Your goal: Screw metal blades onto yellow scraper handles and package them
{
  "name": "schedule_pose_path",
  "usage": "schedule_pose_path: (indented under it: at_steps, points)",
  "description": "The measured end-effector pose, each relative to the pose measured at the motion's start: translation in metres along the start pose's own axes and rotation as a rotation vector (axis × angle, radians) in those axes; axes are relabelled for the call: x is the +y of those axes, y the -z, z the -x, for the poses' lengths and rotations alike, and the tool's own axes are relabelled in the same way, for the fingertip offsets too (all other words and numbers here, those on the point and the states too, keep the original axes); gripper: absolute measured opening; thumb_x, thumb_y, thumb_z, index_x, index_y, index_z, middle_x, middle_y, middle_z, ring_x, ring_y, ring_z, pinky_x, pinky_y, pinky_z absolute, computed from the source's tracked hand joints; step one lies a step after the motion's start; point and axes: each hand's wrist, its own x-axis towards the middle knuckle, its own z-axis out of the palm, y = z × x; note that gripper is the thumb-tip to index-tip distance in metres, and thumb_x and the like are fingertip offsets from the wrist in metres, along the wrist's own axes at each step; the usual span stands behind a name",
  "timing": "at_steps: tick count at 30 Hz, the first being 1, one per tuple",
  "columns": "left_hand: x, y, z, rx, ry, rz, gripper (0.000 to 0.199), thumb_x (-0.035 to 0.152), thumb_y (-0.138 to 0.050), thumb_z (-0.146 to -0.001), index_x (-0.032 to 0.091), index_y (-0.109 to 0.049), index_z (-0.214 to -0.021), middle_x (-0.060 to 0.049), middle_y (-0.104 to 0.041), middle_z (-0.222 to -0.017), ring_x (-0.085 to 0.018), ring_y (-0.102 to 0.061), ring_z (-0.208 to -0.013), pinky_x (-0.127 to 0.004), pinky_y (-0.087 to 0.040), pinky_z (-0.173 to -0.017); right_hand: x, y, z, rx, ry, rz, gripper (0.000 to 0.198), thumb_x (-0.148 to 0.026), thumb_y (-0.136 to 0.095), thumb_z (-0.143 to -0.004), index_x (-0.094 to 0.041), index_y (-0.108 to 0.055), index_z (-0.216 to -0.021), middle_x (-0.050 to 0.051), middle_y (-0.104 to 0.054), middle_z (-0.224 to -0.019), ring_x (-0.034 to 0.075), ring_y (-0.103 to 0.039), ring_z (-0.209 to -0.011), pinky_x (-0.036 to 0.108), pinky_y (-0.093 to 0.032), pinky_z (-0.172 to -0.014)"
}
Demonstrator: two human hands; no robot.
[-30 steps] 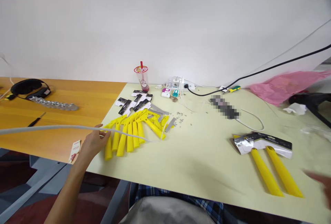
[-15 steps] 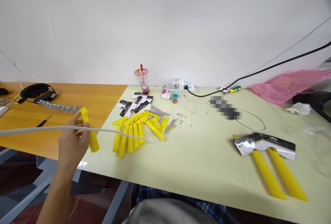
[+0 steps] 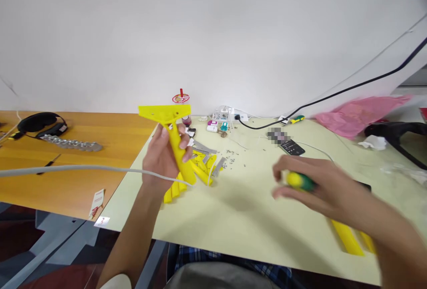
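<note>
My left hand [image 3: 156, 161] is wrapped round the handle of a yellow T-shaped plastic scraper [image 3: 178, 149], its wide head pointing up with no blade visible on it. Behind that hand lies a pile of similar yellow scrapers [image 3: 202, 173], partly covered, with grey metal blades [image 3: 204, 147] and scattered tiny screws [image 3: 230, 158] beside it. Over the right side of the table, my right hand [image 3: 328, 186] is closed on a yellow-and-green screwdriver [image 3: 298, 181], blurred, its shaft not discernible. Two yellow handles [image 3: 347, 238] with packaging lie partly hidden under my right forearm.
A lidded drink cup [image 3: 180, 98], a power strip [image 3: 225, 113] and a remote-like black device [image 3: 292, 147] stand or lie toward the wall. At the right are a pink bag [image 3: 360, 113] and crumpled tissue [image 3: 373, 142]. A white cable [image 3: 100, 169] crosses in front of my left hand.
My left hand has moved right from above the orange table with the yellow scraper, now turned head up. My right hand has come into view holding the screwdriver.
</note>
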Motion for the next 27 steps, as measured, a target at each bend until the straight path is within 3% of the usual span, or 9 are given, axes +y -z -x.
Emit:
schedule_pose_path:
  at_steps: [1, 3, 6, 8, 11, 15, 21, 24, 27]
  points:
    - [-0.007, -0.002, -0.002, -0.014, 0.031, 0.020, 0.013, 0.032, -0.076, -0.102, 0.024, -0.071, -0.111, -0.006, -0.069, -0.108, -0.012, -0.060, -0.076, -0.021, -0.051, -0.056, 0.015, -0.020, -0.013, -0.036, -0.065, 0.048, 0.037, -0.062, -0.067, -0.107, -0.026, -0.072, -0.109, 0.009, -0.077, -0.115, 0.020, -0.073, -0.082, 0.035, -0.060, -0.073]
    - [-0.024, -0.002, -0.003, -0.002, 0.116, 0.042, 0.014, 0.032, -0.075, -0.103, 0.024, -0.070, -0.113, -0.008, -0.073, -0.117, -0.015, -0.067, -0.086, -0.022, -0.054, -0.057, 0.046, -0.062, -0.028, -0.093, -0.290, 0.212, 0.042, -0.062, -0.060, -0.109, -0.022, -0.071, -0.106, 0.016, -0.071, -0.139, 0.024, -0.076, -0.079, 0.039, -0.059, -0.068]
    - [-0.051, 0.003, -0.003, 0.081, 0.288, 0.041, 0.016, 0.030, -0.074, -0.104, 0.023, -0.070, -0.118, -0.012, -0.075, -0.136, -0.021, -0.075, -0.105, -0.024, -0.059, -0.064, 0.083, -0.108, -0.026, -0.216, -0.569, 0.403, 0.045, -0.060, -0.051, -0.113, -0.021, -0.074, -0.115, 0.023, -0.048, -0.170, 0.028, -0.081, -0.084, 0.041, -0.060, -0.065]
    - [-0.067, 0.010, -0.003, 0.127, 0.392, 0.033, 0.020, 0.026, -0.075, -0.102, 0.022, -0.071, -0.121, -0.013, -0.073, -0.144, -0.024, -0.076, -0.115, -0.026, -0.063, -0.071, 0.097, -0.119, -0.018, -0.235, -0.655, 0.451, 0.050, -0.062, -0.046, -0.113, -0.021, -0.073, -0.122, 0.023, -0.039, -0.176, 0.030, -0.082, -0.086, 0.042, -0.062, -0.067]
    - [-0.081, 0.024, -0.001, 0.223, 0.452, 0.063, 0.024, 0.022, -0.076, -0.099, 0.020, -0.072, -0.123, -0.013, -0.072, -0.148, -0.026, -0.074, -0.127, -0.028, -0.065, -0.080, 0.106, -0.116, -0.011, -0.240, -0.726, 0.471, 0.059, -0.068, -0.039, -0.113, -0.021, -0.071, -0.127, 0.026, -0.035, -0.176, 0.032, -0.083, -0.090, 0.046, -0.064, -0.074]
    - [-0.081, 0.047, 0.004, 0.385, 0.385, 0.116, 0.022, 0.020, -0.074, -0.100, 0.019, -0.073, -0.122, -0.013, -0.073, -0.148, -0.025, -0.075, -0.126, -0.029, -0.065, -0.085, 0.116, -0.111, -0.011, -0.256, -0.763, 0.444, 0.066, -0.073, -0.035, -0.112, -0.019, -0.070, -0.130, 0.030, -0.035, -0.175, 0.037, -0.083, -0.100, 0.050, -0.064, -0.081]
    - [-0.054, 0.074, 0.008, 0.502, 0.252, 0.118, 0.028, 0.014, -0.063, -0.105, 0.016, -0.072, -0.131, -0.013, -0.079, -0.129, -0.019, -0.080, -0.103, -0.023, -0.064, -0.077, 0.121, -0.116, -0.009, -0.271, -0.769, 0.437, 0.071, -0.074, -0.031, -0.112, -0.019, -0.069, -0.133, 0.031, -0.032, -0.177, 0.042, -0.082, -0.105, 0.053, -0.064, -0.084]
    - [-0.025, 0.085, 0.003, 0.488, 0.092, 0.184, 0.032, 0.018, -0.050, -0.112, 0.014, -0.070, -0.136, -0.011, -0.080, -0.114, -0.013, -0.079, -0.093, -0.018, -0.064, -0.078, 0.117, -0.116, -0.008, -0.267, -0.761, 0.472, 0.071, -0.074, -0.030, -0.112, -0.019, -0.068, -0.134, 0.031, -0.028, -0.179, 0.039, -0.083, -0.099, 0.052, -0.064, -0.080]
    - [0.010, 0.098, -0.002, 0.537, -0.195, 0.162, 0.035, 0.020, -0.037, -0.117, 0.019, -0.070, -0.127, -0.006, -0.081, -0.115, -0.009, -0.079, -0.098, -0.013, -0.063, -0.085, 0.114, -0.115, -0.006, -0.255, -0.747, 0.509, 0.069, -0.073, -0.029, -0.113, -0.019, -0.069, -0.131, 0.028, -0.031, -0.178, 0.036, -0.082, -0.094, 0.050, -0.063, -0.076]
